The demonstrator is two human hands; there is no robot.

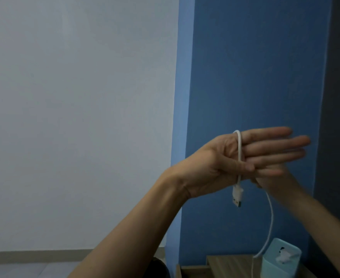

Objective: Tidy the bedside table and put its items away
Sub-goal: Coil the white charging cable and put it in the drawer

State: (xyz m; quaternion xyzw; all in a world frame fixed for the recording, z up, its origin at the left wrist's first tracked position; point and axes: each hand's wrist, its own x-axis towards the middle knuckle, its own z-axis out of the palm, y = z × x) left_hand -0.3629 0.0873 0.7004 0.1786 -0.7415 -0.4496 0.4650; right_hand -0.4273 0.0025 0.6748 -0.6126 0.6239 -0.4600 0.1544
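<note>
Pinning white USB cable [239, 149] under thumb: left hand [223, 159], flat | right hand [271, 178] behind, grip unclear | teal tissue box [279, 261], 5 o'clock

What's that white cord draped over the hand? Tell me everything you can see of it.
The white cable is thin, smooth and plastic-looking. It loops over the flat left hand near the finger bases, crosses the palm and passes under the thumb. Its USB plug, white with a metal tip, hangs just below. The rest leaves the blurred right hand, which seems to grip it, and curves down to the wooden bedside table beside a teal box.
</note>
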